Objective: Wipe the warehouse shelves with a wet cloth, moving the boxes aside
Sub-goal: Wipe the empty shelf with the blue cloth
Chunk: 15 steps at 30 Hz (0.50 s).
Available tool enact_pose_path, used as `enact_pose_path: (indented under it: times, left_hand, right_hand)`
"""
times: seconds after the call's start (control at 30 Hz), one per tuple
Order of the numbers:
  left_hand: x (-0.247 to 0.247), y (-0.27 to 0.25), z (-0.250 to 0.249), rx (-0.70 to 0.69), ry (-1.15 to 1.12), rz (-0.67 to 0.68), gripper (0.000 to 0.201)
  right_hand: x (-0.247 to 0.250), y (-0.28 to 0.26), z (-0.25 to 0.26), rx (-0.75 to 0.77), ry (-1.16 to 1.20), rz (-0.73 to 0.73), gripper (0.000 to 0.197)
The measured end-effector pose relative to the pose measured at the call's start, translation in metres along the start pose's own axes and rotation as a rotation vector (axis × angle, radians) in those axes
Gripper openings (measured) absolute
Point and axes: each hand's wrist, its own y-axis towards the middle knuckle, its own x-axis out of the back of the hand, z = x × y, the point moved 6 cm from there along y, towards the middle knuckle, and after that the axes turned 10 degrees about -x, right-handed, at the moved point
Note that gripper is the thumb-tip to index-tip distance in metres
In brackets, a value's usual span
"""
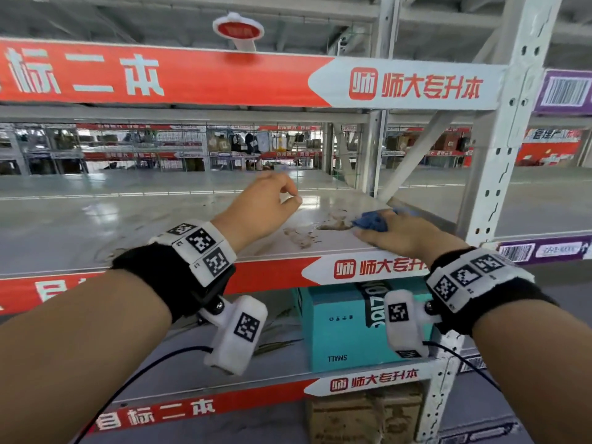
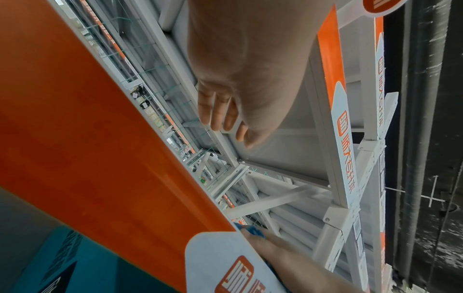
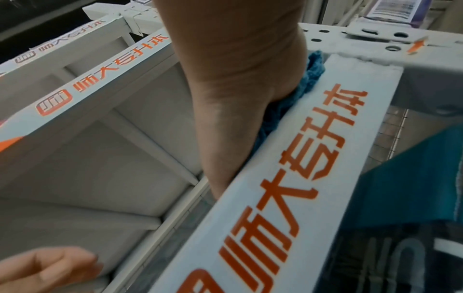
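The grey metal shelf (image 1: 128,219) at chest height carries a brown wet smear (image 1: 307,233) near its right front corner. My right hand (image 1: 400,232) grips a bunched blue cloth (image 1: 373,221) and presses it on the shelf just right of the smear. In the right wrist view the cloth (image 3: 310,73) bulges from under the right hand (image 3: 238,79) along the shelf's front beam. My left hand (image 1: 266,203) hovers above the shelf left of the cloth, fingers loosely curled and holding nothing. A teal box (image 1: 339,328) stands on the shelf below.
A white perforated upright (image 1: 499,155) and a diagonal brace (image 1: 416,155) close the shelf's right end. A red and white banner beam (image 1: 272,274) runs along the front edge. A brown cardboard box (image 1: 362,415) sits on the lowest level. More racks stand far behind.
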Motion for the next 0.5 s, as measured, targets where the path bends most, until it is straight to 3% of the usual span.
enact_pose_path:
  times: [0.1,0.17,0.4,0.5]
  left_hand:
    - [0.000,-0.003,0.002,-0.022,-0.023,0.004,0.011]
    - [0.004,-0.005,0.003,-0.031,-0.060,-0.005,0.008]
    - [0.019,-0.008,0.013,-0.047,-0.044,-0.041,0.005]
    - [0.028,-0.010,0.022,-0.038,-0.065,-0.072,0.005]
  right_hand:
    - [0.008,-0.001,-0.002,-0.027,-0.114,-0.069,0.036]
    - [0.013,-0.001,-0.001,-0.083,-0.092,-0.128,0.030]
    - [-0.004,-0.036,0.069,0.009,0.051,-0.141,0.032]
    - [-0.017,-0.051,0.109,0.076,0.147,-0.071,0.037]
